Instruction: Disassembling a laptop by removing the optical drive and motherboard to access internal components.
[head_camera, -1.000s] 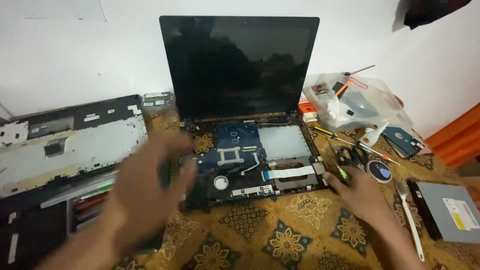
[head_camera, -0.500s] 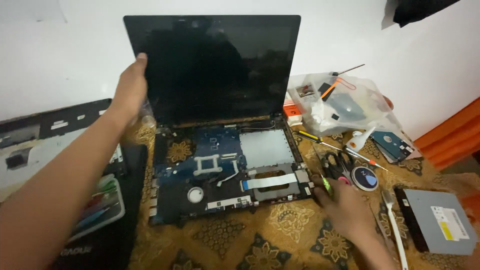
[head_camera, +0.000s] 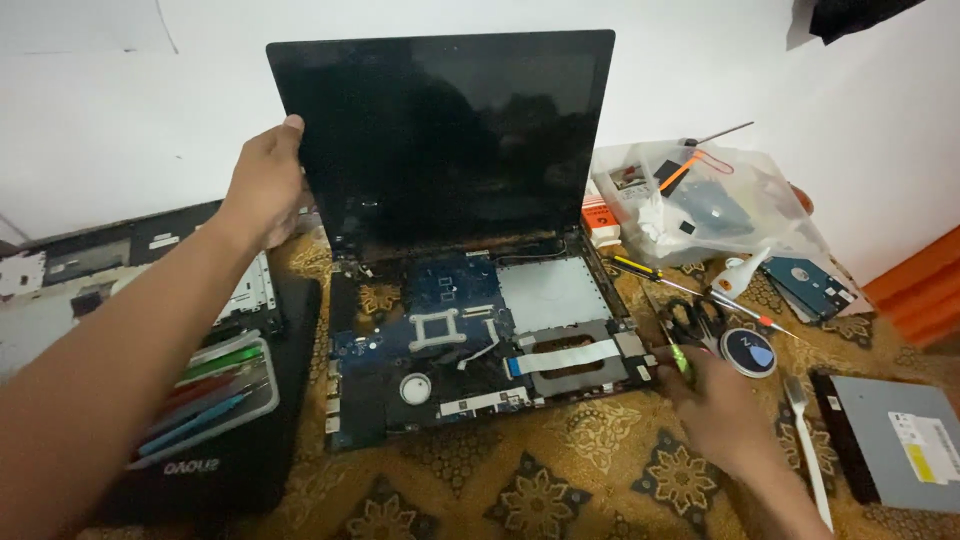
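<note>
An opened laptop sits on a patterned brown cloth, its dark screen upright and the blue circuit board bare. The left hand grips the screen's left edge. The right hand rests at the base's near right corner, touching a small green-handled tool. Just right lie scissors, a round tin and a clear plastic bag. A grey optical drive lies at the near right, a tray of tools to the left.
</note>
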